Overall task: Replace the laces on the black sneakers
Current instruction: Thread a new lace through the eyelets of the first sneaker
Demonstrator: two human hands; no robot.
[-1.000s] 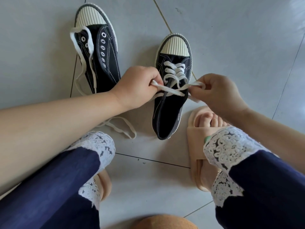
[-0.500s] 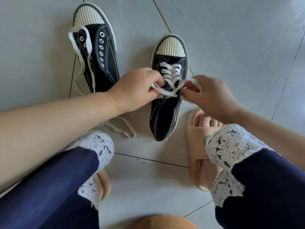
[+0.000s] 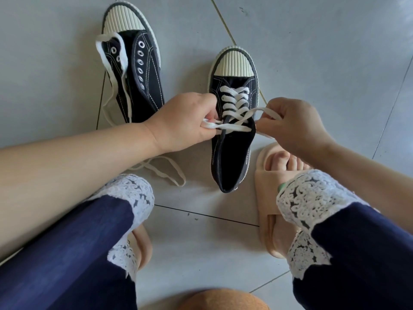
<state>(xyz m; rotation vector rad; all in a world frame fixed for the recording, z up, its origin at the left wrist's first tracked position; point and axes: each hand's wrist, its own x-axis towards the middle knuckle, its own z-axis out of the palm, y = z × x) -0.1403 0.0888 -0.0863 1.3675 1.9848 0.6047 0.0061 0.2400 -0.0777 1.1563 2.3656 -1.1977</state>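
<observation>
Two black canvas sneakers with cream ribbed toe caps stand on the tiled floor. The right sneaker [image 3: 232, 153] carries a white lace [image 3: 234, 101] crossed through its eyelets. My left hand [image 3: 185, 124] pinches one end of that lace at the shoe's left side. My right hand [image 3: 292, 126] pinches the other end at the right side, and the two ends cross over the tongue. The left sneaker [image 3: 143, 77] has bare eyelets, with a loose white lace [image 3: 111, 70] draped over it and trailing onto the floor.
My feet wear beige slides, the right slide [image 3: 266, 182] touching the laced sneaker's heel side, the left slide [image 3: 143, 245] under my knee. Dark blue trousers with white lace cuffs [image 3: 312, 198] fill the foreground. Grey floor tiles [image 3: 312, 52] surround the shoes.
The laced sneaker has shifted a little toward me and turned straighter. Both hands stay on the lace ends, now crossed lower over the tongue with the right-hand loop pulled out wider.
</observation>
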